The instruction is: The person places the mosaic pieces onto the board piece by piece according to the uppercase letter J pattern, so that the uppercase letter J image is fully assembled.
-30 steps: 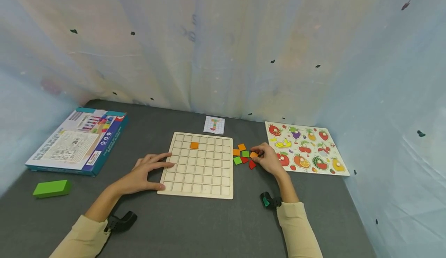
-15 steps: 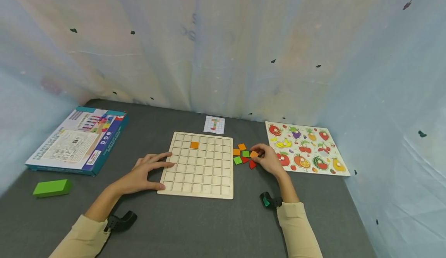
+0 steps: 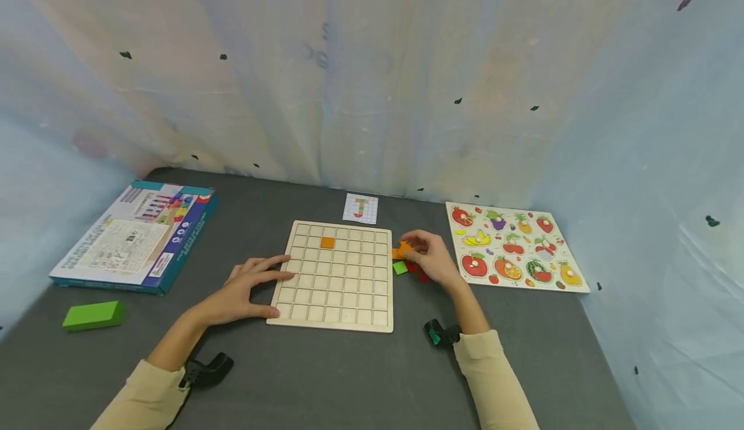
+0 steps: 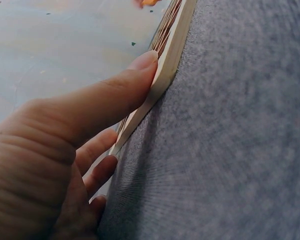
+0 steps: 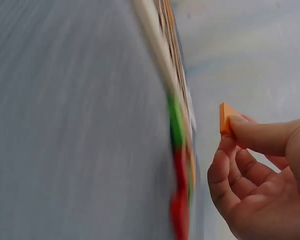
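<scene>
Right hand point(image 3: 434, 259) pinches an orange tile point(image 5: 224, 120); a loose grip could drop it. Left hand point(image 3: 235, 296), fingers spread, touches the board point(image 3: 341, 283); pushing might skew it.

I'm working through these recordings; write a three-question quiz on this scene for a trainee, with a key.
1. True or false: the right hand pinches an orange tile.
2. How many tiles sit in the cells of the wooden grid board?
3. Which lies nearest the green block? A) the paper pattern card; B) the flat printed box; C) the fruit puzzle board.

Key: 1. True. 2. One, an orange one. 3. B.
</scene>
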Motion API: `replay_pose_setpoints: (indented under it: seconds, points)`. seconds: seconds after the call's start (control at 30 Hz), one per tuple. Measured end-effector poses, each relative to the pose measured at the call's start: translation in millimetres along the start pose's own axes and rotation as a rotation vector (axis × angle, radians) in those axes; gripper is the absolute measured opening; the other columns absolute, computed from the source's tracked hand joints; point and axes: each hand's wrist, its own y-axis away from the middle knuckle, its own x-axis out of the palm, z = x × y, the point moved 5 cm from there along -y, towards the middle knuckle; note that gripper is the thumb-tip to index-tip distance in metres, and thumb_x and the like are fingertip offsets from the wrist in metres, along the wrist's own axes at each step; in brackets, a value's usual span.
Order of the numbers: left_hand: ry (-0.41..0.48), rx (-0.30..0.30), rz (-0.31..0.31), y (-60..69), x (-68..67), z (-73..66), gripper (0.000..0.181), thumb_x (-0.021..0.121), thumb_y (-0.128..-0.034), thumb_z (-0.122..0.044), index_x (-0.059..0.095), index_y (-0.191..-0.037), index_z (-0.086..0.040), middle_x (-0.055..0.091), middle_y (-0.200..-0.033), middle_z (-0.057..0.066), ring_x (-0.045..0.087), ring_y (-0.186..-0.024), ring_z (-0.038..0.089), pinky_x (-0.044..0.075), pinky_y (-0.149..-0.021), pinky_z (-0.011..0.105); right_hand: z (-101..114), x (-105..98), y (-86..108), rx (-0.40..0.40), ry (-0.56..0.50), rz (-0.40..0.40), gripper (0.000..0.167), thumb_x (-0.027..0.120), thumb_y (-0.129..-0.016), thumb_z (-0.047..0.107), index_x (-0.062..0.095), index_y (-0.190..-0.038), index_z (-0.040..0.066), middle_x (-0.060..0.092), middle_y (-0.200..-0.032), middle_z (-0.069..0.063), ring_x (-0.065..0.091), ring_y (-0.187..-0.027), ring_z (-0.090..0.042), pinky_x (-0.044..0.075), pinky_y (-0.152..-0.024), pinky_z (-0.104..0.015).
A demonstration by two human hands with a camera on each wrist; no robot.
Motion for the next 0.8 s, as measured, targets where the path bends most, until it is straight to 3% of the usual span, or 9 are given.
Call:
replay_pose_setpoints:
  seconds: [0.17,0.37,0.53,0.8]
  points:
    - [0.005,-0.016,0.011,-1.2,3.3,0.2,0.069,0.084,-0.0792,-0.039,0.059,-0.141,-0.022,0.032,-0.16,0.011,0.03,-0.131,0.026,0.021,-0.09,0.054,1.1,34.9,-33.4,-0.073,0.028,0.1,0.021,0.063,-0.094,-0.004,0.067,-0.115,-0.008,0.068,-0.108,-0.021,0.063,-0.092,-0.032,0.05,-0.079,-0.04]
    - [0.015,-0.019,0.016,-2.3,3.5,-2.6,0.069,0.084,-0.0788,-0.039,0.059,-0.141,-0.022,0.032,-0.16,0.01,0.03,-0.131,0.025,0.021,-0.091,0.054,4.7,61.6,-63.8,-0.059,0.079,0.205,0.019,0.062,-0.093,-0.004,0.07,-0.111,-0.004,0.066,-0.103,-0.015,0.059,-0.087,-0.026,0.048,-0.078,-0.035]
    - [0.011,-0.021,0.016,-2.0,2.0,-2.5,0.069,0.084,-0.0791,-0.039,0.059,-0.141,-0.022,0.032,-0.16,0.01,0.03,-0.131,0.025,0.021,-0.091,0.054,3.5,74.1,-72.3,-0.039,0.118,0.232,0.019,0.063,-0.091,-0.007,0.071,-0.108,-0.003,0.065,-0.098,-0.014,0.057,-0.082,-0.023,0.046,-0.076,-0.032]
    - [0.013,-0.04,0.017,0.7,-0.1,-1.1,0.069,0.083,-0.0789,-0.04,0.059,-0.141,-0.023,0.032,-0.16,0.009,0.03,-0.131,0.025,0.021,-0.091,0.053,0.7,84.2,-72.1,-0.007,0.12,0.213,0.016,0.065,-0.093,-0.004,0.07,-0.108,0.0,0.064,-0.094,-0.01,0.058,-0.081,-0.02,0.048,-0.075,-0.03]
